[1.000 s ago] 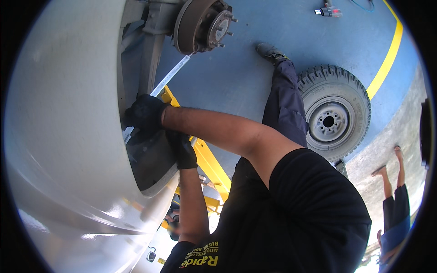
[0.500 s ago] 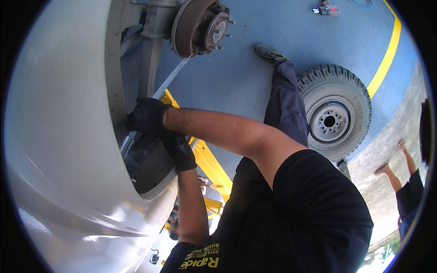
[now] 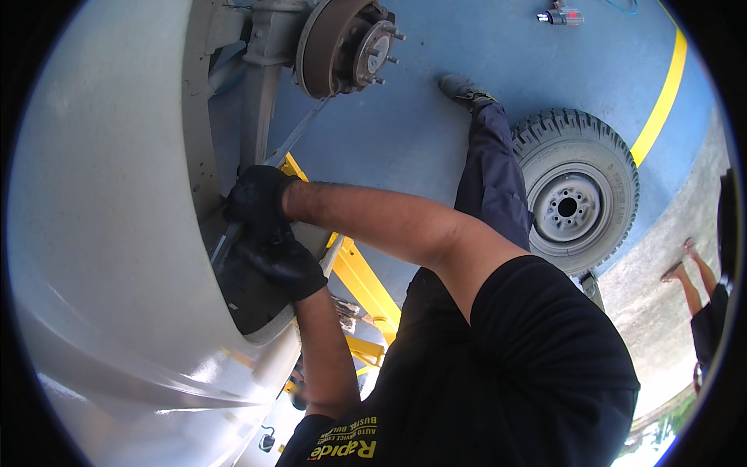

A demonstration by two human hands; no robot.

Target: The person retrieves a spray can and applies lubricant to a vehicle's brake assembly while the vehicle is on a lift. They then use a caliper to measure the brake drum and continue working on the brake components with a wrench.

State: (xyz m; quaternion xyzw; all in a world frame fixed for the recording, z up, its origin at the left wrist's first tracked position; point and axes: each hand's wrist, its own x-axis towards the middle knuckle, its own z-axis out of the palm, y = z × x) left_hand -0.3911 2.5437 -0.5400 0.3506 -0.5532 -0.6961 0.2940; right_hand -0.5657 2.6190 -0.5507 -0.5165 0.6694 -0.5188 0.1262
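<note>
Beside the pale car body [image 3: 117, 194], at the wheel arch [image 3: 201, 156], both gloved hands are working close together on a long metal bar [image 3: 299, 131]. Its long axis is running aslant: from the right hand [image 3: 259, 196] the bar is pointing up and to the right, its far tip meeting the lower rim of the brake drum [image 3: 327, 50] (whether they are truly touching, I cannot tell). Past the glove the other way, the near stretch is heading down and to the left, close along the body's edge.

Of the two, the right hand is sitting nearer the drum. It is clasping the bar from above, the glove bunching around it, with metal showing on both sides, though the fingertips themselves are hiding from view. The left hand [image 3: 282, 265] is resting just below, overlapping the right one in this view; its fingers are pointing toward the bar's lower part (I cannot tell whether they are gripping it or lying loose).

Behind the left wrist, a yellow stand [image 3: 362, 284] is slanting down to the right. Well apart, a wheel [image 3: 585, 215] is lying on the blue floor [image 3: 405, 132], and a power tool [image 3: 562, 15] is lying farther up.
</note>
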